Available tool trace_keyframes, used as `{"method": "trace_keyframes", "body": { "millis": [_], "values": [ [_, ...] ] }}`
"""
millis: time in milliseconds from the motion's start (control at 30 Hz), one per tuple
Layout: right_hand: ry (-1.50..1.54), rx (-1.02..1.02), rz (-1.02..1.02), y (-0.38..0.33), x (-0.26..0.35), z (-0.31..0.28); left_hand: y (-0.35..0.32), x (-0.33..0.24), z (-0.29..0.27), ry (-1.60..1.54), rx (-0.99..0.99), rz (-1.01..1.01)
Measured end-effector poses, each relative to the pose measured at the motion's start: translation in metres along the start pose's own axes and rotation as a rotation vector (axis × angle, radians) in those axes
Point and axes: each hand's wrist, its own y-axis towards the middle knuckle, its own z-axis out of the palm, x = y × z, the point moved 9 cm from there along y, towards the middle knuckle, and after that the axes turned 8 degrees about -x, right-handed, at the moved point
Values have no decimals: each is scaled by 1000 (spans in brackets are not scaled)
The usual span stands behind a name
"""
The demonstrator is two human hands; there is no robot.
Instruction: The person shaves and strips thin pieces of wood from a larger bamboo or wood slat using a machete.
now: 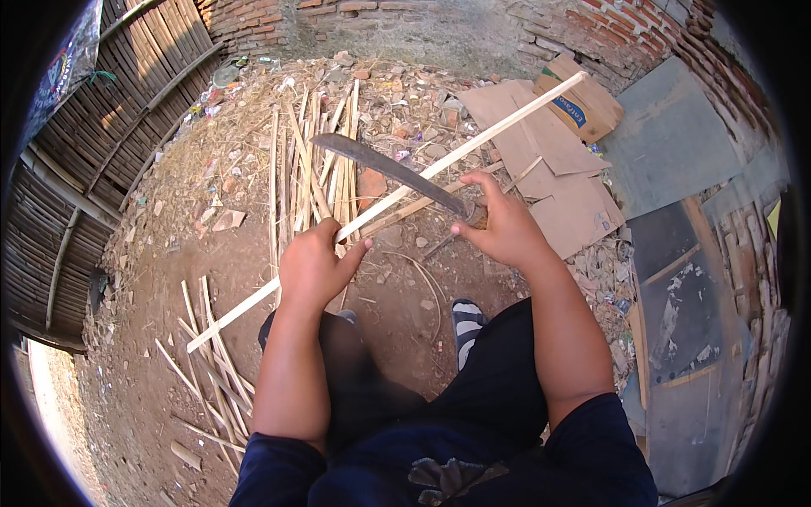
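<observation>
My left hand (314,264) is closed round a long pale strip of split bamboo or wood (481,139), which slants from the lower left up to the far right. In my right hand (505,224) is the handle of a machete (380,163); its dark, broad blade points to the far left and lies across the strip in view. Whether blade and strip touch, I cannot tell. The index finger of that hand stretches out beside the handle. Behind the blade, a bundle of similar strips (287,182) lies on the ground.
More loose strips (211,355) lie at the near left. Flattened cardboard (549,160) and a cardboard box (583,100) are at the far right, beside grey sheets (672,139). A woven bamboo wall (110,135) bounds the left, a brick wall (380,34) the back. Rubble and litter cover the ground.
</observation>
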Motion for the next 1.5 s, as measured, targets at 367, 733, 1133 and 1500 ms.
{"method": "trace_keyframes", "body": {
  "millis": [367,733,1133,1500],
  "values": [
    [-45,-30,-77,20,-27,17,0,5,-14,-1,-65,5],
    [59,207,-12,10,-7,35,-3,6,-5,-82,-11,-1],
    [-2,-55,-56,24,-29,14,-1,-2,-12,-63,-87,43],
    [41,12,-7,33,-45,29,-2,-9,0,-19,-16,40]
  ]
}}
